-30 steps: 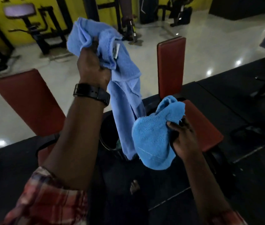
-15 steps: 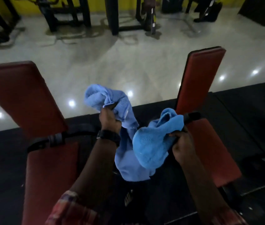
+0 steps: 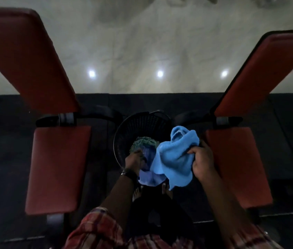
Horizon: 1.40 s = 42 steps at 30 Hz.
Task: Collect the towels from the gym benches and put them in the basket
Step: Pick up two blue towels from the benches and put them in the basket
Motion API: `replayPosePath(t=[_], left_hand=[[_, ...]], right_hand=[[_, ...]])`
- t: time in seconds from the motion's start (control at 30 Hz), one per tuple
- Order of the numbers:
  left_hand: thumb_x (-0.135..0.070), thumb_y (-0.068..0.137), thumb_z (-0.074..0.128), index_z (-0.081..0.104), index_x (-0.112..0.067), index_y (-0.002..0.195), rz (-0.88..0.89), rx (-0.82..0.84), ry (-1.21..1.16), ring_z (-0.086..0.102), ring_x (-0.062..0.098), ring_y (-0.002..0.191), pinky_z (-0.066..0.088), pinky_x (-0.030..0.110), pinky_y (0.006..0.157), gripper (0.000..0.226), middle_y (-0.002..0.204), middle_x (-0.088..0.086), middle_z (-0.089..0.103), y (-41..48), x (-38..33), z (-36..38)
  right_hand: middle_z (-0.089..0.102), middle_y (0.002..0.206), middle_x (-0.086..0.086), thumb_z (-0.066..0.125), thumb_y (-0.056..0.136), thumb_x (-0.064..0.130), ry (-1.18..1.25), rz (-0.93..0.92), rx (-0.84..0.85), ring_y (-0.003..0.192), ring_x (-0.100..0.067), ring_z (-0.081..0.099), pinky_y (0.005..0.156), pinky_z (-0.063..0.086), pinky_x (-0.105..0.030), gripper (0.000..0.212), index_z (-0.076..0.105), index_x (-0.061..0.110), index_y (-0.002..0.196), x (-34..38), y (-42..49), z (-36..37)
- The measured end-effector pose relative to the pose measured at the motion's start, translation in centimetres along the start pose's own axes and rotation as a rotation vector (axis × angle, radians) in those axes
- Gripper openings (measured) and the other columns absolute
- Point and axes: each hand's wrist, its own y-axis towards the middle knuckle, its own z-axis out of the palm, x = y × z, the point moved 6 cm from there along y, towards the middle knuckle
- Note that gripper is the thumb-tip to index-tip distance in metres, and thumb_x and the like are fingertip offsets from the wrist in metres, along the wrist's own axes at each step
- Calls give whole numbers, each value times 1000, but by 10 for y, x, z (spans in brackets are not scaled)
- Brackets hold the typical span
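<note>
Two blue towels (image 3: 175, 159) over basket (image 3: 124, 133)

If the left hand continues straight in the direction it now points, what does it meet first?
Probably the green towel lying inside the black basket; the left hand, gripping a darker blue towel, points into it. Depth is unclear.

We cannot see the near rim of the basket (image 3: 124, 130); the light blue towel (image 3: 174, 159) and both hands cover it. The left hand (image 3: 133, 159) reaches inside, its fingertips lost against the darker towel (image 3: 148, 174), so we cannot tell how tightly it grips. A greenish cloth (image 3: 143, 142) in the basket is too dim to identify. The left bench (image 3: 34, 69) and right bench (image 3: 267, 78) are cut off by the edges. The whole view is blurred.
</note>
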Motion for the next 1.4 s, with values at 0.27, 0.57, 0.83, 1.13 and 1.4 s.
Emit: replayPosePath(t=[0.27,0.57,0.83,1.13,1.4], left_hand=[[-12,53,93,77,4,88,209,34,830,75,17,88,56,21,72,42,93,26,74,29,67,18],[-25,102,35,37,-13,149,18,-138,1349,9,43,148,16,52,117,49,158,10,27,56,126,15],[-28,86,69,71,-3,111,229,-139,781,62,28,114,46,31,90,35,118,14,68,29,37,13],[-16,75,71,52,6,131,686,-107,469,51,21,124,44,24,96,64,137,0,46,-21,-72,13],[13,81,60,49,1,138,456,-111,516,50,25,125,42,21,105,59,142,22,50,6,-42,-10]], right_hand=[[69,78,-8,56,55,6,-119,26,139,77,-25,66,71,51,-37,28,69,18,77,-21,41,-1],[73,74,2,56,62,1,-212,-38,255,71,-14,69,58,54,-20,31,71,24,76,-45,60,-5],[70,84,8,50,83,-14,-220,-154,319,81,0,68,72,52,-16,39,63,22,89,-21,63,18],[72,76,10,58,68,1,161,-241,377,75,-7,66,66,51,-21,35,74,30,77,51,61,66],[73,98,4,55,71,15,-134,-205,269,100,-20,69,86,52,-38,34,70,34,96,31,60,78]])
